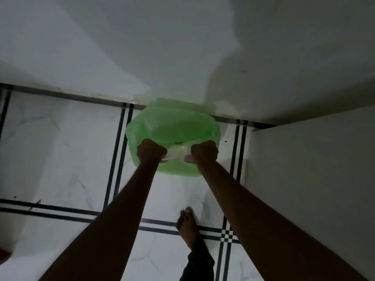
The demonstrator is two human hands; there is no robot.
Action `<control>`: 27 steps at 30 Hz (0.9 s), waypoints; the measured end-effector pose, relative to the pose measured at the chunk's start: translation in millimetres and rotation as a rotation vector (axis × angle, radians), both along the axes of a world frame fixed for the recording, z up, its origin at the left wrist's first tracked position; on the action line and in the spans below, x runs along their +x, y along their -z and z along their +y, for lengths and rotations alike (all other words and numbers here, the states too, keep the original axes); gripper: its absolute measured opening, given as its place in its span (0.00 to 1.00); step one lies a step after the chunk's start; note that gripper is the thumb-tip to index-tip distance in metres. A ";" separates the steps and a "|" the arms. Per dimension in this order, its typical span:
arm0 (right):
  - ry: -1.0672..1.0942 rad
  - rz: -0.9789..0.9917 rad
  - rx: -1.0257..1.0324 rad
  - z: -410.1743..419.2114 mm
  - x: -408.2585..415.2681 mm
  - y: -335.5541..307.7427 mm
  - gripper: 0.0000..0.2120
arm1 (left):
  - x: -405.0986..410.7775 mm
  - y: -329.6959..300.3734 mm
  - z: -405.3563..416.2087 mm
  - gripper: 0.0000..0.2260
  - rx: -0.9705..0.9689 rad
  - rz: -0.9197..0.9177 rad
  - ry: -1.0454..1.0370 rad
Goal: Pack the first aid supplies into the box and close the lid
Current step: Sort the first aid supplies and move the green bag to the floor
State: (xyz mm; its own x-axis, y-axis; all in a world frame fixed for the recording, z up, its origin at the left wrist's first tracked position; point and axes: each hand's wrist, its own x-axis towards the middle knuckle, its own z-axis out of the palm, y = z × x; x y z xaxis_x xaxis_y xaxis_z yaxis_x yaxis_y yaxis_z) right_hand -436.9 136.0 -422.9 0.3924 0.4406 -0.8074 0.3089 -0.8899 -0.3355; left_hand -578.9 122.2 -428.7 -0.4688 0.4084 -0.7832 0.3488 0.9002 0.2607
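A translucent green plastic box [172, 126] is held out in front of me above the tiled floor, close to the base of a white wall. My left hand [151, 151] grips its near edge on the left. My right hand [204, 152] grips the same edge on the right. Between the two fists a pale clear piece [176, 153] shows on the box's near side; I cannot tell what it is. The picture is dim and blurred, so the box's contents and lid state are unclear.
White marble floor tiles with black border lines [113, 169] lie below. A white wall [182, 47] rises ahead and a white cabinet side [314, 179] stands at the right. My bare foot [187, 224] is on the floor under my arms.
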 end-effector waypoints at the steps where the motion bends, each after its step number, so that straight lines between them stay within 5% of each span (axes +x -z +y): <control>1: 0.056 0.097 -0.025 0.3 -5.2 17.0 0.16 | -1.5 15.2 1.3 0.08 0.007 -0.058 -0.078; 5: 0.293 0.299 -0.110 3.0 -13.2 50.8 0.14 | -2.0 42.6 3.6 0.04 0.019 -0.194 -0.234; 12: 0.270 0.313 -0.060 -14.3 5.3 14.2 0.13 | 8.4 5.4 -13.8 0.05 0.106 -0.318 -0.267; 18: 0.157 0.331 0.218 -44.2 38.6 -127.4 0.04 | 54.5 -125.9 -44.6 0.06 0.382 -0.427 -0.297; 27: 0.128 0.325 0.653 -81.7 179.3 -390.1 0.09 | 197.9 -367.8 -63.2 0.10 0.686 -0.715 -0.297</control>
